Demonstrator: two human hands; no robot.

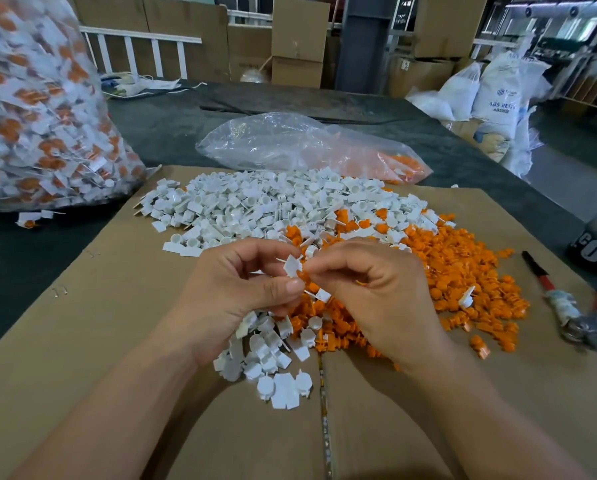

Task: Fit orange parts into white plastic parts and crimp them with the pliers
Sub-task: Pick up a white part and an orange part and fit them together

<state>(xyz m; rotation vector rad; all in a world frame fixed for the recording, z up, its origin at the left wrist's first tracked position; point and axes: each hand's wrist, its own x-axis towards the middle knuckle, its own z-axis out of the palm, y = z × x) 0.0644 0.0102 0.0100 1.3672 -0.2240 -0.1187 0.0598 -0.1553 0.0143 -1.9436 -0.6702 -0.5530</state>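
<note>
A bag (30, 109) of white-orange pieces stands far left. Bare cardboard (82, 341) lies near left. Above the white parts (241, 202), the left hand (241, 289) pinches a white part (292, 266); the right hand (376, 292) pinches it too. The orange parts (463, 271) spread right, with the pliers (567, 306) by the right edge. The far sack (497, 84) reads "ABS RESIN".

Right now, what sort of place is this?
Probably a factory or warehouse floor: bulk piles of white parts and orange parts, a bag of assembled pieces, resin sacks and cartons behind.

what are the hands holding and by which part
One small white plastic part, pinched between both hands: the left hand grips its lower edge with thumb and fingers, and the right hand pinches its right side.
</note>
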